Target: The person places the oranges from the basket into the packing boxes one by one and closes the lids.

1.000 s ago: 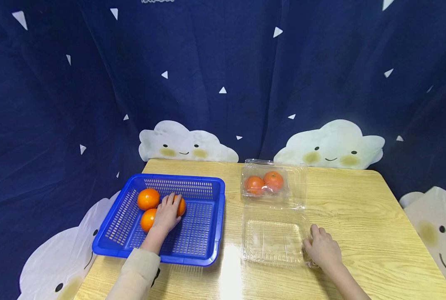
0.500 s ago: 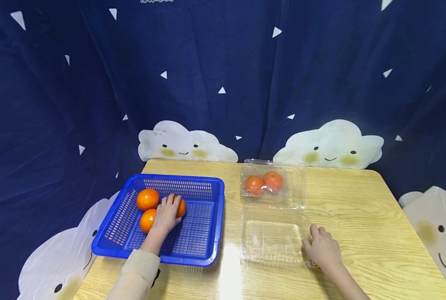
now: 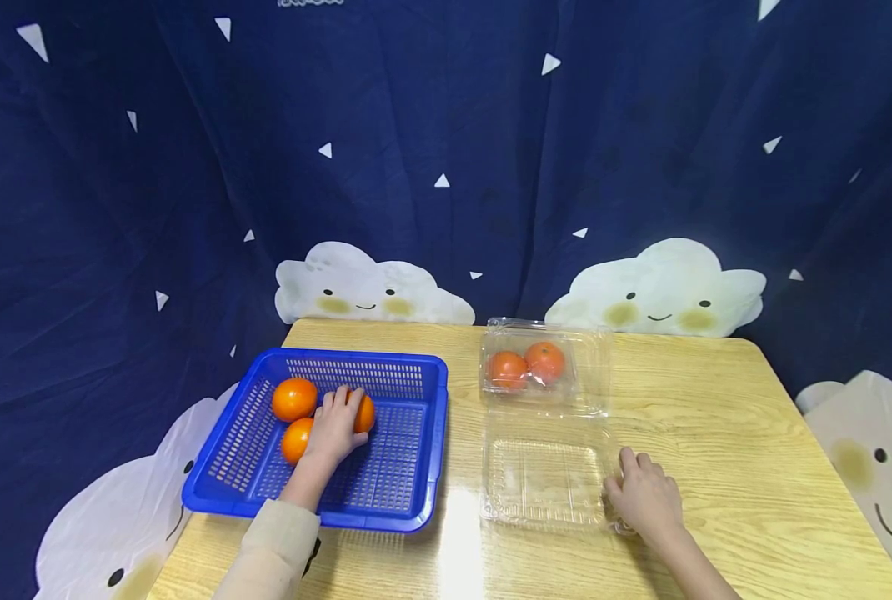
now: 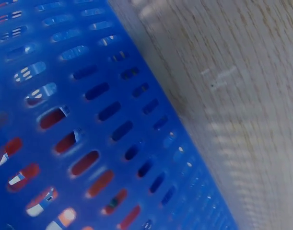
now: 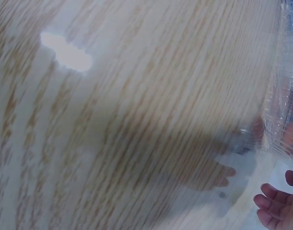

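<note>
In the head view my left hand (image 3: 332, 429) reaches into a blue plastic basket (image 3: 440, 433), its fingers curled over an orange (image 3: 367, 414) that it partly covers. Two more oranges lie beside this hand: one farther back (image 3: 294, 399), the other close to the wrist (image 3: 296, 440). My right hand (image 3: 647, 498) is at the right edge of an opened clear plastic clamshell box (image 3: 547, 483). Its thumb side meets the box edge, and the right wrist view shows the fingers (image 5: 270, 205) loosely bent with nothing between them. Only basket mesh (image 4: 103, 115) and table show in the left wrist view.
Behind the open tray, two redder oranges (image 3: 545, 362) show through clear plastic at the back of the wooden table (image 3: 716, 417). A dark blue curtain (image 3: 446, 108) with clouds hangs right behind the table's back edge.
My left hand and the orange under it have shifted slightly to the right within the basket. The right hand and the clamshell box stay where they were.
</note>
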### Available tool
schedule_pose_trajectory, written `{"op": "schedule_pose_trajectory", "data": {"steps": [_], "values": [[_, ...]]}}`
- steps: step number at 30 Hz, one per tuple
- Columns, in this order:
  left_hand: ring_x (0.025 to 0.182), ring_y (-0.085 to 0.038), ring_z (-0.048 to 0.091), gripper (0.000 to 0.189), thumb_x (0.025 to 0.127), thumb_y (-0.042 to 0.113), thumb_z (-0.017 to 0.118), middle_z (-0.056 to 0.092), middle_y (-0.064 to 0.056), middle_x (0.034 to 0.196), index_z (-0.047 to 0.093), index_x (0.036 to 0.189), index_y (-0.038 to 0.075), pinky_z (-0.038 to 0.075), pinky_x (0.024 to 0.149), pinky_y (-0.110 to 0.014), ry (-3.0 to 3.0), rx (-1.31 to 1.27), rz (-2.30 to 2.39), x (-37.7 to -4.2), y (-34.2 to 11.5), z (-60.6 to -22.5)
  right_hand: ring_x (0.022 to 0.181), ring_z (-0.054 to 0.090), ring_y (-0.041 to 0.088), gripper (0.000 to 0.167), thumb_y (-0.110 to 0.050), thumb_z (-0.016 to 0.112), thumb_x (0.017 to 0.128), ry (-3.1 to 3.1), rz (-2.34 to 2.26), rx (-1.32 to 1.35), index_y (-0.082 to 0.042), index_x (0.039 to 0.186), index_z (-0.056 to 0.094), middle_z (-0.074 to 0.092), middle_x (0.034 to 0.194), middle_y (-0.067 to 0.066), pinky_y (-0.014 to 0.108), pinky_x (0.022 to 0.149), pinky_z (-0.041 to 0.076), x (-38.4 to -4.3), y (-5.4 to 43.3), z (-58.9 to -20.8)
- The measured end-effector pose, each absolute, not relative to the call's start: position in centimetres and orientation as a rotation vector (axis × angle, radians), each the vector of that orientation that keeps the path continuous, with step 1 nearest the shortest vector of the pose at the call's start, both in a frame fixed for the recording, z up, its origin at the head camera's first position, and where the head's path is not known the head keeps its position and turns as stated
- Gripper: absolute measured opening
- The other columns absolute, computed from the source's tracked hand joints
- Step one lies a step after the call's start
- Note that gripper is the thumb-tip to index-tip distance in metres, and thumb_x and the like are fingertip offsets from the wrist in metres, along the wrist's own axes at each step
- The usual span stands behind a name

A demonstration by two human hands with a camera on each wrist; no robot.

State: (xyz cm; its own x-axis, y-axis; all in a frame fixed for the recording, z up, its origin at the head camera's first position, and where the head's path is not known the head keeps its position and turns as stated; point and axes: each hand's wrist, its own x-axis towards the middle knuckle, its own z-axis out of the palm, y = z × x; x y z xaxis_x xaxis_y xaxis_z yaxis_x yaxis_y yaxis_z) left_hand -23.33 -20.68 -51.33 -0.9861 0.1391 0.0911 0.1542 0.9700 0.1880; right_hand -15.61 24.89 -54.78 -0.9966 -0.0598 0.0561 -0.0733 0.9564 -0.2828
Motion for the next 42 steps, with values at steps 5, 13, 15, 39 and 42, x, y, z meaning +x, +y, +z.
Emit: {"op": "schedule_pose_trajectory", "data": {"steps": [5,13,15,39,42], "values": [[0.109,-0.041,0.040,0.069,0.065,0.021,0.079,0.044,-0.021,0.121,0.048,0.125,0.005,0.041,0.084,-0.053,-2.994,-0.229,-0.312,-23.2,-20.4,-51.0,0.058,0.041,0.020,0.024,-0.023,0.053,0.084,-3.062,0.441,0.104,-0.001,0.092,0.048,0.047,0.073,0.008,0.028,0.047,0.035,-15.6,24.9,-54.8],[0.106,-0.042,0.042,0.069,0.063,0.022,0.080,0.045,-0.021,0.119,0.049,0.122,0.005,0.043,0.080,-0.053,-2.896,-0.280,-0.353,-22.7,-19.3,-49.6,0.059,0.042,0.020,0.026,-0.025,0.053,0.084,-3.067,0.443,0.107,-0.001,0.093,0.048,0.048,0.075,0.008,0.029,0.048,0.036,-15.7,24.9,-55.0],[0.105,-0.042,0.042,0.069,0.063,0.022,0.080,0.045,-0.021,0.118,0.049,0.122,0.005,0.043,0.081,-0.054,-2.877,-0.294,-0.362,-22.6,-18.9,-49.3,0.060,0.042,0.021,0.026,-0.025,0.053,0.084,-3.075,0.446,0.103,-0.001,0.094,0.048,0.048,0.076,0.008,0.029,0.049,0.036,-15.7,24.9,-55.0],[0.102,-0.034,0.045,0.066,0.060,0.025,0.079,0.048,-0.018,0.116,0.053,0.118,0.009,0.044,0.084,-0.048,-2.554,-0.532,-0.466,-21.2,-12.5,-45.8,0.060,0.041,0.020,0.024,-0.025,0.054,0.084,-3.108,0.457,0.092,-0.003,0.090,0.047,0.046,0.076,0.007,0.029,0.049,0.035,-15.6,24.9,-54.8],[0.101,-0.034,0.045,0.065,0.060,0.024,0.078,0.048,-0.018,0.117,0.053,0.118,0.009,0.044,0.084,-0.048,-2.541,-0.558,-0.487,-21.1,-11.8,-45.6,0.062,0.042,0.021,0.026,-0.026,0.054,0.084,-3.104,0.455,0.090,-0.002,0.094,0.048,0.047,0.078,0.008,0.030,0.050,0.036,-15.6,24.9,-54.8]]}}
